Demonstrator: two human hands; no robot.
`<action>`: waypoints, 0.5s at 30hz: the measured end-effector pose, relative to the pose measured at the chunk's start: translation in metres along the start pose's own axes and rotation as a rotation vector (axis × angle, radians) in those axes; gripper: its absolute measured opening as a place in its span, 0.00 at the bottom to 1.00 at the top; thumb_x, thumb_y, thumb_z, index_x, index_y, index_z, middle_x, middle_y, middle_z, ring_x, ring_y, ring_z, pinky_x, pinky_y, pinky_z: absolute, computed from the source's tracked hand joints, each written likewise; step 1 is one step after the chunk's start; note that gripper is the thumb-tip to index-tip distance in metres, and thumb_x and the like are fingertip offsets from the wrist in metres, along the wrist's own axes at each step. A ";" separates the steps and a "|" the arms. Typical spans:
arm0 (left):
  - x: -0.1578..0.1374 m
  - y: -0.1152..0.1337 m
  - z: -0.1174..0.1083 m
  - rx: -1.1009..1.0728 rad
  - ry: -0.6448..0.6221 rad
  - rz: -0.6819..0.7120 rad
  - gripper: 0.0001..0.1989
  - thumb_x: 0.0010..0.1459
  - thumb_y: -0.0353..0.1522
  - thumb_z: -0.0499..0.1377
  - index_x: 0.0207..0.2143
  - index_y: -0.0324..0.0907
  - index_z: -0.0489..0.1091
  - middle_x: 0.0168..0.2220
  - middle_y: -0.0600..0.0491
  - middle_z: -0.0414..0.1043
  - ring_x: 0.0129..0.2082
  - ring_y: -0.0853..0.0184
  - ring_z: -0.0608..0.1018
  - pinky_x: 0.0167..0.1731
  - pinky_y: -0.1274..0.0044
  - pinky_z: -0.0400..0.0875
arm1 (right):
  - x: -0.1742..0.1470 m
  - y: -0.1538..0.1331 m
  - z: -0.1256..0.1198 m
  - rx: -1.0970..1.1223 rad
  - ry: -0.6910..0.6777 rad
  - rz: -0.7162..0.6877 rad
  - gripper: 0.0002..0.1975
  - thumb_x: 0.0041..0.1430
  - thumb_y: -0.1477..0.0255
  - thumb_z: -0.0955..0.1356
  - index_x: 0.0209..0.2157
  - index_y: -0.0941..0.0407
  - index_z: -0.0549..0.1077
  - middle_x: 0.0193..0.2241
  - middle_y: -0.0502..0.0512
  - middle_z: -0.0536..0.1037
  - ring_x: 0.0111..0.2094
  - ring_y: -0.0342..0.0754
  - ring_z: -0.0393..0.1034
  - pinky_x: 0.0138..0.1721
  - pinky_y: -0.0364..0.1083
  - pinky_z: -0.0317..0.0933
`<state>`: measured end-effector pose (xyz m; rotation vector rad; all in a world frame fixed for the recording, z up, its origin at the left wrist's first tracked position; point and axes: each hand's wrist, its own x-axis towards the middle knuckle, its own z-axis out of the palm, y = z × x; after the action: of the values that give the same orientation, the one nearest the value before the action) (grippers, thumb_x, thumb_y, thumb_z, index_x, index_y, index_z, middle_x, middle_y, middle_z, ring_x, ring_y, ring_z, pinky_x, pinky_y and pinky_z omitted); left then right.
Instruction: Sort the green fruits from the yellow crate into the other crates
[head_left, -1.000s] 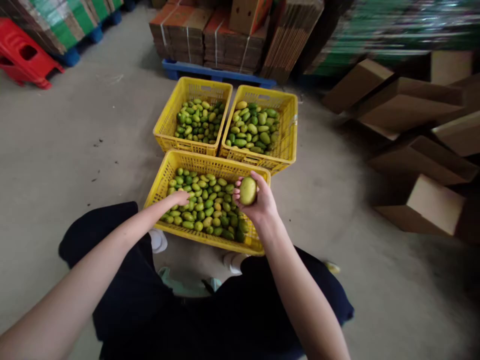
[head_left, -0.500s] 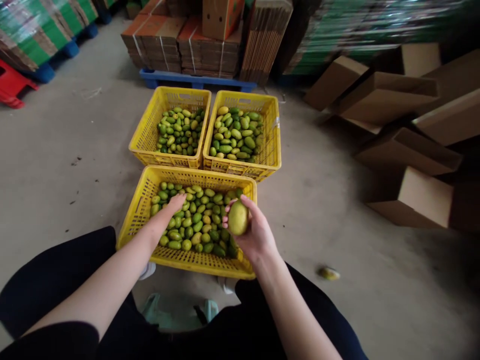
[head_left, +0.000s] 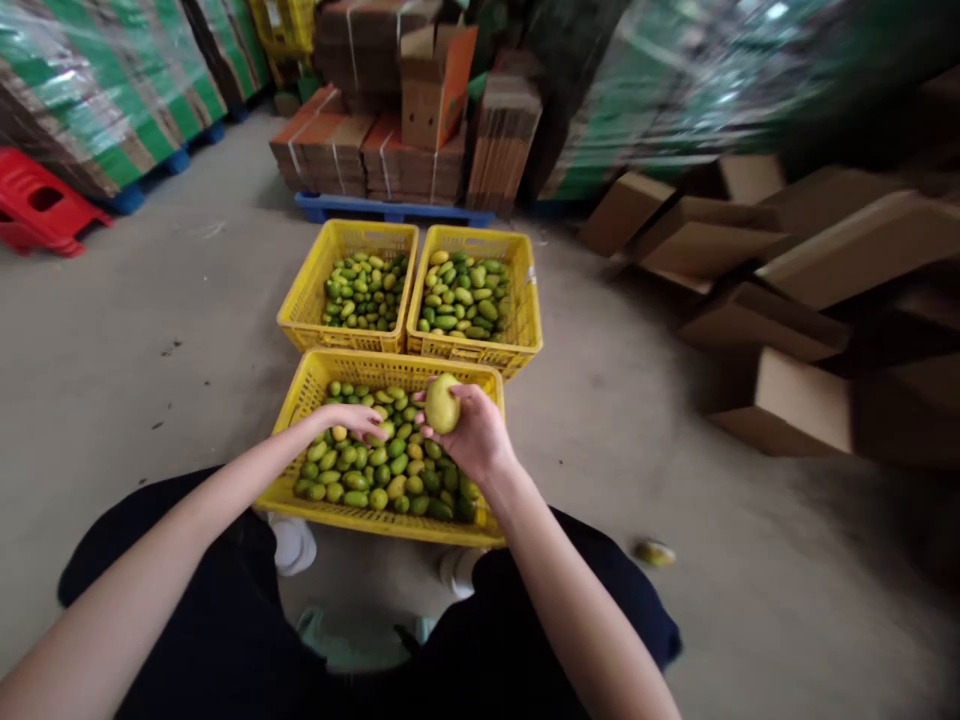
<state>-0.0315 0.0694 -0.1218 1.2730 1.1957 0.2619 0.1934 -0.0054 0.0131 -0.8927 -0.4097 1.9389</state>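
A yellow-green mango rests in my right hand, its fingers wrapped round the fruit above the right half of the front yellow crate. My left hand reaches into the same crate from the left. Its fingers curl round a green mango at the top of the pile; part of the grip is hidden. Many green and yellowish mangoes fill the lower part of this crate, which stands between my feet.
Behind it stand two more yellow crates, left and right, both holding mangoes. Flattened cartons sit on a blue pallet. Open cardboard boxes lie at right, a red stool at left. One mango lies on the floor.
My left hand has moved right across the pile, and its fingers now close round a mango. My right hand, still holding its mango, has come closer to the left one. The view has shifted.
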 end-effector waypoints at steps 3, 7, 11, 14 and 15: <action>-0.045 0.056 -0.011 0.026 -0.061 0.087 0.24 0.46 0.41 0.68 0.44 0.39 0.74 0.35 0.51 0.76 0.26 0.68 0.75 0.27 0.78 0.66 | -0.002 0.006 0.011 -0.277 -0.029 -0.242 0.21 0.47 0.69 0.70 0.46 0.48 0.69 0.32 0.48 0.76 0.30 0.47 0.71 0.24 0.43 0.65; -0.100 0.102 -0.005 -0.084 0.107 0.442 0.29 0.52 0.42 0.65 0.56 0.45 0.67 0.46 0.49 0.73 0.35 0.66 0.77 0.37 0.75 0.70 | -0.004 0.012 0.018 -0.636 -0.045 -0.605 0.19 0.51 0.67 0.72 0.47 0.48 0.71 0.38 0.49 0.75 0.36 0.47 0.71 0.39 0.47 0.69; -0.106 0.103 0.015 -0.099 0.314 0.655 0.25 0.50 0.40 0.66 0.51 0.44 0.69 0.49 0.48 0.72 0.44 0.63 0.75 0.48 0.71 0.69 | 0.001 0.020 0.012 -0.754 0.008 -0.828 0.26 0.49 0.69 0.74 0.50 0.49 0.67 0.44 0.53 0.76 0.45 0.51 0.72 0.48 0.52 0.66; -0.091 0.091 0.025 -0.208 0.414 0.671 0.26 0.44 0.40 0.70 0.46 0.43 0.70 0.47 0.49 0.74 0.47 0.61 0.75 0.52 0.69 0.67 | 0.008 0.032 0.007 -0.727 0.109 -0.914 0.21 0.48 0.69 0.75 0.45 0.51 0.69 0.44 0.54 0.76 0.45 0.52 0.72 0.48 0.52 0.67; -0.086 0.088 0.027 -0.250 0.446 0.664 0.27 0.42 0.40 0.70 0.45 0.43 0.71 0.48 0.49 0.74 0.49 0.61 0.74 0.53 0.69 0.67 | 0.010 0.035 0.007 -0.721 0.154 -0.951 0.19 0.48 0.69 0.74 0.42 0.52 0.70 0.43 0.54 0.76 0.45 0.52 0.71 0.48 0.52 0.67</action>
<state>-0.0087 0.0217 -0.0074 1.3935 1.0210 1.1945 0.1635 -0.0142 -0.0075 -1.0096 -1.2261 0.8259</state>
